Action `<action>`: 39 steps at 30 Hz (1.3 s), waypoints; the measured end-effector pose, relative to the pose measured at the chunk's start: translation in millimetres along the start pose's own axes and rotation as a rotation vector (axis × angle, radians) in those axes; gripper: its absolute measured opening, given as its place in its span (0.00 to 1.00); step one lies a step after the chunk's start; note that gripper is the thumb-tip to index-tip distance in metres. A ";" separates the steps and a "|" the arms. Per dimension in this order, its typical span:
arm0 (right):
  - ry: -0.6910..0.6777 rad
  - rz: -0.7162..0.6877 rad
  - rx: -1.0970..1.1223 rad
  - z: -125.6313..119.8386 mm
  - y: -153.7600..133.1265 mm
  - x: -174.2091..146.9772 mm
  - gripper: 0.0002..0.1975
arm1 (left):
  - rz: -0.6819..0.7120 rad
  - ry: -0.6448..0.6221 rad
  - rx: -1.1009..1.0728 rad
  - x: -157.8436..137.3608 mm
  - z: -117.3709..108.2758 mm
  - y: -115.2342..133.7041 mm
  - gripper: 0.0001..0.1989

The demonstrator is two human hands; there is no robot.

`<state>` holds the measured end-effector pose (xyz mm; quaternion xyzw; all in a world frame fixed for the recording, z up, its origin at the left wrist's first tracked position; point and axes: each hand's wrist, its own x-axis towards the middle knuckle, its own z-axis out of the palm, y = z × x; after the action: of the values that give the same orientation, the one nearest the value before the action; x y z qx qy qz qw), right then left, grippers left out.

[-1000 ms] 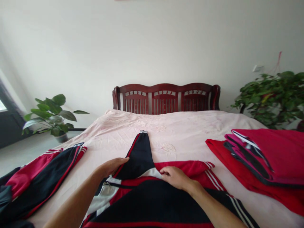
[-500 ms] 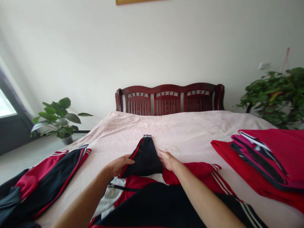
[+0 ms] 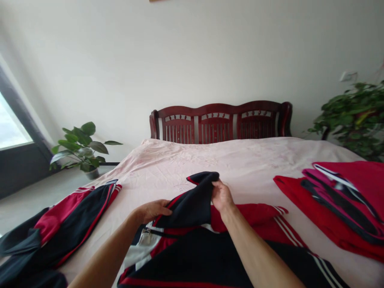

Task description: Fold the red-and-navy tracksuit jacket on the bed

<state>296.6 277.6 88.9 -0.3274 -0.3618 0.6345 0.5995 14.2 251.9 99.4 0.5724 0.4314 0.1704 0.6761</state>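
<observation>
Both hands are closed on a dark navy piece of a tracksuit (image 3: 192,204) edged with red piping; I cannot tell if it is a leg or a sleeve. My left hand (image 3: 154,211) pinches its left edge near the bottom. Higher up on the right, my right hand (image 3: 221,195) grips the other edge, where the narrow end is bent over. Below lies a red, white and navy tracksuit jacket (image 3: 147,242) with a zip showing. Broad navy cloth (image 3: 207,260) with red piping covers part of it, and my forearms hide some of both.
On the left of the pink bedspread (image 3: 168,160) lie more navy and red tracksuit clothes (image 3: 81,220). A stack of folded red and magenta clothes (image 3: 345,200) sits at right. Behind are a dark wooden headboard (image 3: 216,120) and plants on both sides.
My right hand has moved up along the navy piece, and its narrow striped end, earlier pointing away flat, is now folded over. My left hand keeps its hold. The view has shifted slightly.
</observation>
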 end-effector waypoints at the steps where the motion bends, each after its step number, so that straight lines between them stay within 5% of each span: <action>1: 0.021 -0.049 0.063 -9.7 -4.9 -13.2 0.13 | -0.003 0.002 0.055 -0.4 -0.9 -1.1 0.14; 4: 0.062 -0.114 0.235 -46.1 -12.5 -56.4 0.16 | -0.019 0.012 0.175 -1.2 -2.9 -3.8 0.11; 8: 0.163 0.000 0.266 -78.7 -16.6 -89.3 0.15 | -0.027 0.008 0.307 -1.2 -1.4 -6.6 0.07; 12: 0.344 0.094 0.368 -72.7 -37.7 -89.3 0.13 | 0.009 0.014 0.438 -0.1 -0.6 -8.9 0.04; 17: 0.279 -0.155 0.393 -65.5 -66.8 -95.5 0.22 | 0.087 0.128 0.594 4.0 -7.2 -16.4 0.06; 28: 0.669 0.084 0.281 -146.0 -50.8 -109.5 0.10 | 0.090 0.284 0.818 13.1 -7.3 -29.8 0.17; 31: 0.683 0.132 0.218 -154.0 -56.6 -115.2 0.12 | 0.091 0.359 0.878 15.0 -5.4 -30.9 0.17; 36: 0.562 0.016 0.153 -154.2 -69.7 -117.3 0.15 | 0.094 0.488 0.974 14.6 -2.0 -25.0 0.18; 39: 0.676 -0.056 -0.016 -154.4 -69.6 -115.8 0.16 | 0.075 0.547 1.051 11.3 1.0 -22.7 0.15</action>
<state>471.9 173.7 65.2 -0.5137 -0.1565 0.4706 0.7001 15.4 253.0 74.0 0.7806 0.5961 0.0989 0.1601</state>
